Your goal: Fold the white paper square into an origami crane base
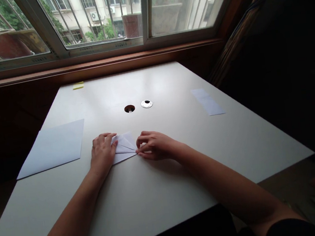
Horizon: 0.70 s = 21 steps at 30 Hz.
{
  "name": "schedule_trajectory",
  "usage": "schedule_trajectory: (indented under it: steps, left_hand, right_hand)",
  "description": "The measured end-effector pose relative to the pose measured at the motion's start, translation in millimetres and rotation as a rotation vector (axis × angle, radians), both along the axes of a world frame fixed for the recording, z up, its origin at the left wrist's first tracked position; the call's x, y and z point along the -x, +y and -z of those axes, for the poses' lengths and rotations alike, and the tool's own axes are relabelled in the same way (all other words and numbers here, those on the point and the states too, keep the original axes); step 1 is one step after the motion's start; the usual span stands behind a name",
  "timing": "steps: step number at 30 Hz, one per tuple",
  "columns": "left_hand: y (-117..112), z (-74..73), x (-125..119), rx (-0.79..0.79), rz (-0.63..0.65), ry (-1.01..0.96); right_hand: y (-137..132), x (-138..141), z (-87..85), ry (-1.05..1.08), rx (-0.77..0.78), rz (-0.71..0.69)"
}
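Note:
A white sheet of folded paper [124, 145] lies on the white table [160, 186], with creases and layers meeting at a point on its right. My left hand [103, 149] rests on the paper's left part, fingers laid over it and thumb on top; it hides that side. At the pointed right corner, my right hand [155, 145] pinches the paper between thumb and fingers, the other fingers curled.
White paper sheets [53, 148] lie at the table's left edge. A narrow paper strip [208, 102] lies on the right. Farther back are a round cable hole [129, 108], its loose cover [147, 104] and a yellow sticky-note pad [78, 85]. A window [99, 18] stands behind.

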<state>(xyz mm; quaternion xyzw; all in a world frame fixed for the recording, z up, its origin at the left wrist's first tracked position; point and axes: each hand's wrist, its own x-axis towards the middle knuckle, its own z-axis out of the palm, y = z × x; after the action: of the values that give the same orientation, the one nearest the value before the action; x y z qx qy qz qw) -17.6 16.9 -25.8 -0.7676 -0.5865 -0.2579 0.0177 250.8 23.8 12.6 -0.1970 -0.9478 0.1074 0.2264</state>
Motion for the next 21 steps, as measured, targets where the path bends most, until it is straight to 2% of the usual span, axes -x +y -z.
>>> schedule_trajectory:
  steps: [14, 21]
  left_hand:
    - [0.1, 1.6, -0.2, 0.003, -0.020, 0.019]
    - [-3.7, 0.3, -3.9, 0.011, -0.025, 0.041]
  right_hand:
    - [-3.2, 0.4, -2.1, 0.030, 0.033, -0.041]
    - [-2.6, 6.8, 6.7, 0.029, -0.036, -0.055]
